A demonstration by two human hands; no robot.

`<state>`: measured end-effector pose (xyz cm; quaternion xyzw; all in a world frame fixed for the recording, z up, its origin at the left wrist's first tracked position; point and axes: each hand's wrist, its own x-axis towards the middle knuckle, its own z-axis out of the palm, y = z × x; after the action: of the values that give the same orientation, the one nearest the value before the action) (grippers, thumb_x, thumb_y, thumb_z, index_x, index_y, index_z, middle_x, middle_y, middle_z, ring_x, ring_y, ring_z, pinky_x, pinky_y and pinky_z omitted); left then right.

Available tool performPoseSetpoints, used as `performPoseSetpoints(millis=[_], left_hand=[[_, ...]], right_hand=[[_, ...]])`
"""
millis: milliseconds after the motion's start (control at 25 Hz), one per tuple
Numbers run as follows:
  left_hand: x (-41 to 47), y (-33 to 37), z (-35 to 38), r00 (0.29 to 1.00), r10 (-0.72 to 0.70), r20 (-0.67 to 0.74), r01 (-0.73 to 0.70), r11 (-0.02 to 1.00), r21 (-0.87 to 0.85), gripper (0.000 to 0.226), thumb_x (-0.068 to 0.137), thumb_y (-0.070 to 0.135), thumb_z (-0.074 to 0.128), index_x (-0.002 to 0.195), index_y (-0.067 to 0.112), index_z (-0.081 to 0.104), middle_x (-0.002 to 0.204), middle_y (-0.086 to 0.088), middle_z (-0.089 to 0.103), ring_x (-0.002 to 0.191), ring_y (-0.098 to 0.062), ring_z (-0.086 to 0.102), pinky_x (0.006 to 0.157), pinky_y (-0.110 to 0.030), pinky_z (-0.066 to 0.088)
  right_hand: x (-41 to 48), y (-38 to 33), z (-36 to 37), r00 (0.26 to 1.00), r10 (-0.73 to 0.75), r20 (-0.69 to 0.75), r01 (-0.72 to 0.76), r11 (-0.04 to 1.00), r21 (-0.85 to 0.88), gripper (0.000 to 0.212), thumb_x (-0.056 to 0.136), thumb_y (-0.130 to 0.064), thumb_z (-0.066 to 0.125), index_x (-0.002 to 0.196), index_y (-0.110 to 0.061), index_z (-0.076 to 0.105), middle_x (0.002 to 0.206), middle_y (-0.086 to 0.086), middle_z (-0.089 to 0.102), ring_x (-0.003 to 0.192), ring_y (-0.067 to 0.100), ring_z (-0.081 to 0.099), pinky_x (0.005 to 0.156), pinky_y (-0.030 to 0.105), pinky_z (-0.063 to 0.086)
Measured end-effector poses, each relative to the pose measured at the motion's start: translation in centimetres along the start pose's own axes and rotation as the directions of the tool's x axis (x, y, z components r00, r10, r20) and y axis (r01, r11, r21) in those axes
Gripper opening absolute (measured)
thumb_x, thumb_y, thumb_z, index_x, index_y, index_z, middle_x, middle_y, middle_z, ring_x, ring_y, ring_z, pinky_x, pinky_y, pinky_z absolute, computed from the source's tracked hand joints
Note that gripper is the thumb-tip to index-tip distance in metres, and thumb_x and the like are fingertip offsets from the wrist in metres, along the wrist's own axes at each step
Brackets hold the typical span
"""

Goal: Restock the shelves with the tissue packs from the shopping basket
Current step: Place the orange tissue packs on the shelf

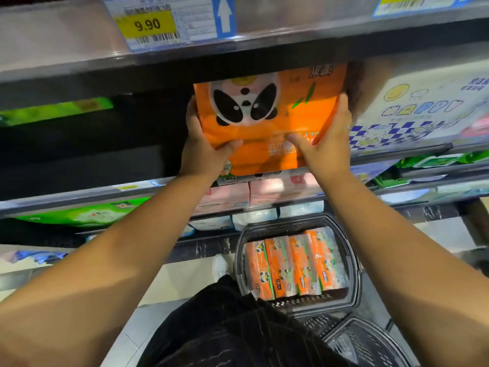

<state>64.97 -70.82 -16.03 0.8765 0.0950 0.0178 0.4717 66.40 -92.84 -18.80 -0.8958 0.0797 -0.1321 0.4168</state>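
An orange tissue pack with a panda face [267, 102] is upside down at the mouth of a shelf bay, just under the upper shelf's edge. My left hand [203, 144] grips its left side, thumb across the front. My right hand [328, 139] grips its right side, thumb on the front as well. Below, on the floor, a black shopping basket [352, 271] holds several more orange panda tissue packs [296, 266] lying side by side.
A white pack with cartoon print [423, 109] sits right of the orange one. The bay to the left is dark, with a green pack [55, 109] deep inside. Pink packs [264, 192] fill the shelf below. A second basket [370, 343] stands at lower right.
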Motion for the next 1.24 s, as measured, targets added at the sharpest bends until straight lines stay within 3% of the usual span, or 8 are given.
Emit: performPoseSetpoints(millis=[160,360,560,680,880,1000,1080,1240], left_hand=[[-0.2,-0.8,0.2,0.991,-0.123,0.055,0.121,0.992,0.037,0.088,0.081,0.039,0.072,0.147,0.016,0.018,0.142,-0.006,0.044,0.128,-0.029,0.045,0.087,-0.029,0.036],[0.1,-1.2,0.7,0.993,-0.112,0.044,0.115,0.991,-0.076,0.082,0.083,0.036,0.070,0.146,0.018,0.020,0.140,-0.003,0.046,0.128,-0.026,0.045,0.088,-0.029,0.035],[0.4,-0.7,1.1,0.999,-0.050,0.010,0.050,0.996,-0.073,0.082,0.085,0.035,0.069,0.148,0.015,0.019,0.142,-0.002,0.044,0.126,-0.019,0.044,0.089,-0.026,0.034],[2.2,-0.1,1.4,1.000,0.028,-0.006,-0.028,0.995,-0.093,0.080,0.086,0.032,0.069,0.147,0.012,0.022,0.140,0.000,0.045,0.121,-0.009,0.042,0.090,-0.021,0.035],[3.5,-1.5,3.1,0.997,-0.058,0.042,0.057,0.998,0.012,0.079,0.088,0.028,0.067,0.149,0.016,0.018,0.144,-0.006,0.042,0.132,-0.026,0.042,0.099,-0.032,0.035],[3.2,-2.1,3.2,0.995,-0.096,0.041,0.096,0.995,0.015,0.075,0.091,0.032,0.062,0.149,0.018,0.017,0.144,-0.005,0.043,0.132,-0.027,0.042,0.099,-0.035,0.037],[3.3,-2.3,3.0,0.995,-0.094,0.037,0.093,0.995,0.023,0.073,0.092,0.033,0.061,0.149,0.019,0.018,0.143,-0.006,0.043,0.131,-0.027,0.043,0.099,-0.036,0.038],[4.3,-2.5,3.8,0.996,-0.085,-0.005,0.085,0.994,0.063,0.073,0.091,0.035,0.061,0.148,0.018,0.019,0.143,-0.007,0.043,0.129,-0.028,0.044,0.094,-0.032,0.038]], right_hand=[[-2.9,-0.1,1.3,0.984,-0.070,-0.162,0.052,0.992,-0.114,0.076,0.071,-0.045,0.080,0.131,-0.011,0.047,0.132,0.018,0.039,0.122,0.035,0.035,0.098,0.042,0.035],[-1.8,0.2,1.1,0.987,0.129,-0.101,-0.137,0.988,-0.078,0.094,0.060,-0.055,0.084,0.132,-0.017,0.038,0.135,0.013,0.040,0.119,0.035,0.041,0.090,0.038,0.039],[-1.4,0.5,1.9,0.988,0.058,-0.141,-0.061,0.998,-0.015,0.068,0.065,-0.048,0.083,0.110,-0.010,0.051,0.122,0.013,0.048,0.108,0.032,0.047,0.078,0.025,0.033],[0.5,0.2,2.0,0.984,0.040,-0.171,-0.044,0.999,-0.014,0.058,0.068,-0.044,0.082,0.104,-0.010,0.053,0.125,0.013,0.045,0.109,0.031,0.048,0.084,0.032,0.041],[1.4,1.6,3.2,0.992,0.110,0.061,-0.086,0.947,-0.309,0.056,0.077,-0.040,0.077,0.115,-0.011,0.048,0.140,0.020,0.037,0.117,0.042,0.045,0.095,0.048,0.041],[-0.3,1.4,3.4,0.994,0.104,0.016,-0.086,0.895,-0.437,0.047,0.081,-0.040,0.071,0.119,-0.020,0.050,0.148,0.018,0.026,0.122,0.041,0.038,0.098,0.049,0.037],[-1.1,1.1,3.7,1.000,0.002,0.005,0.000,0.887,-0.461,0.040,0.083,-0.035,0.069,0.118,-0.022,0.055,0.136,0.016,0.037,0.116,0.039,0.041,0.094,0.049,0.041],[-1.0,1.1,5.2,0.971,-0.077,0.224,0.172,0.879,-0.444,0.048,0.084,-0.036,0.066,0.127,-0.022,0.052,0.120,0.017,0.044,0.105,0.040,0.047,0.080,0.049,0.049]])
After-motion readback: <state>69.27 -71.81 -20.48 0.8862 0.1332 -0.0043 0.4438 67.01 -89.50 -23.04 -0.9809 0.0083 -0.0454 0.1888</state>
